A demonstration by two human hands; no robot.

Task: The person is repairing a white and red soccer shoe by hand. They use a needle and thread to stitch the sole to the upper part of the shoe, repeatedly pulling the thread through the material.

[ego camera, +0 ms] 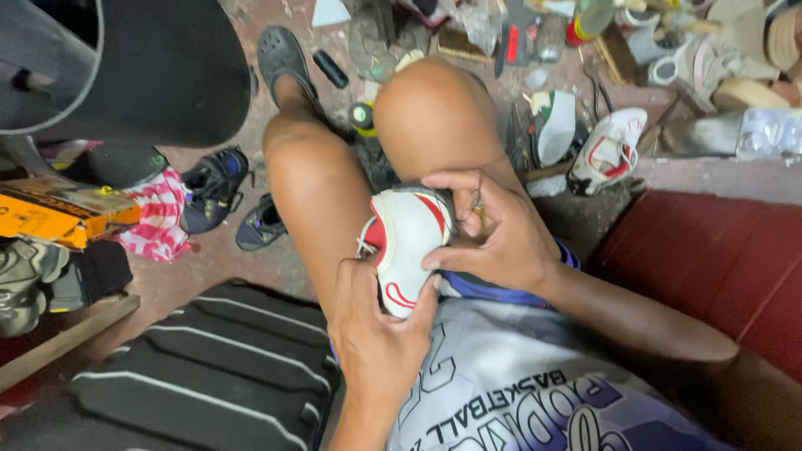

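Both hands are closed on one small white shoe (pixel 407 242) held between the person's bare knees, above the lap. The left hand (pixel 376 334) comes up from below and cups the shoe's lower end, thumb on one side and fingers around the other. The right hand (pixel 493 230) clamps the upper end from the right, its fingers curled over the top edge and pinching something thin there; what it is cannot be told.

The shoe is a sports shoe, smooth white with red curved trim and a red patch near its left side, its upper rim dark. It looks firm and rounded, with a bit of white lace or thread at its left edge.

On the floor beyond the right knee lies a matching white and red shoe (pixel 608 150), beside a loose white sole piece (pixel 558 125). A dark clog-style sandal (pixel 280 54) is on the person's left foot. Two dark blue shoes (pixel 213 188) lie on the floor at the left, next to a red and white checked cloth (pixel 159 215) and an orange cardboard box (pixel 50 215). A black ribbed mat (pixel 209 367) with pale stripes lies at the lower left, and a red padded seat (pixel 718 259) at the right.
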